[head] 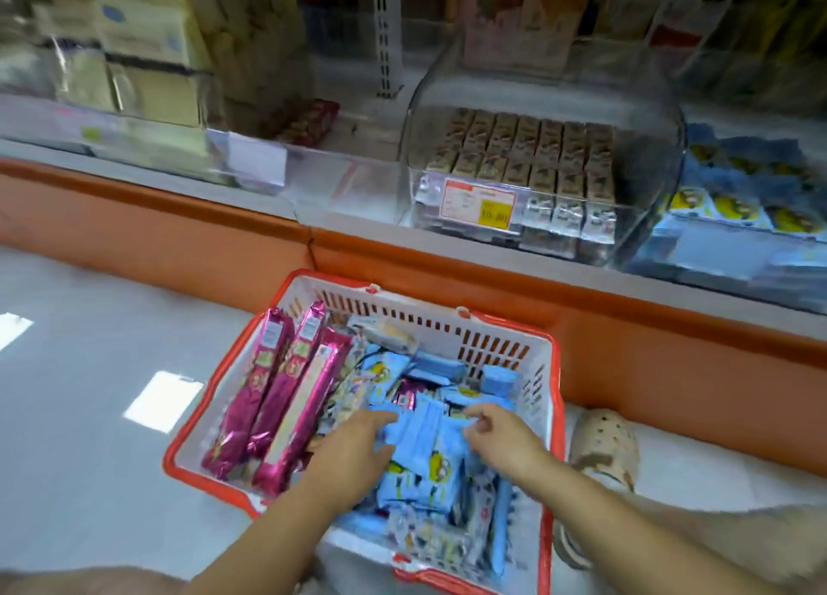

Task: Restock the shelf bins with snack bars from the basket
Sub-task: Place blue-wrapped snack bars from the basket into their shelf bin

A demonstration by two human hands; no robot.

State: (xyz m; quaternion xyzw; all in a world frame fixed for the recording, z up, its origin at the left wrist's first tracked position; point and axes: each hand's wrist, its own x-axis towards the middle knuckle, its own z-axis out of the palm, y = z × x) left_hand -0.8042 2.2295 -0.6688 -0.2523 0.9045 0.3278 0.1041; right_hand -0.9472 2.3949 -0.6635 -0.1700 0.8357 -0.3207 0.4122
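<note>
My left hand lies nearly flat, fingers straight, with the fingertips pressed against the left side of a stack of blue snack bars in the middle of the basket. My right hand is on the other side of that same stack. Its fingers are curled down onto the wrappers, but I cannot tell from here whether it actually grips one or only touches. The stack sits between the two hands.

More blue bars are heaped around them toward the basket's right wall and far right corner. White patterned wrappers lie along its near edge. Three long pink packs lie side by side along the left wall, running from the near left corner to the far left one.

The basket, with white walls and a red rim, stands on the pale floor, close to the orange base of the shelf. A spotted shoe is on the floor just beside the basket's right rim.

Up on the shelf, above the basket's far edge, a clear bin holds rows of brown bars, with a price label on its front. To its right is a bin of blue and yellow packs. The goods toward the shelf's left end are too blurred to make out.
</note>
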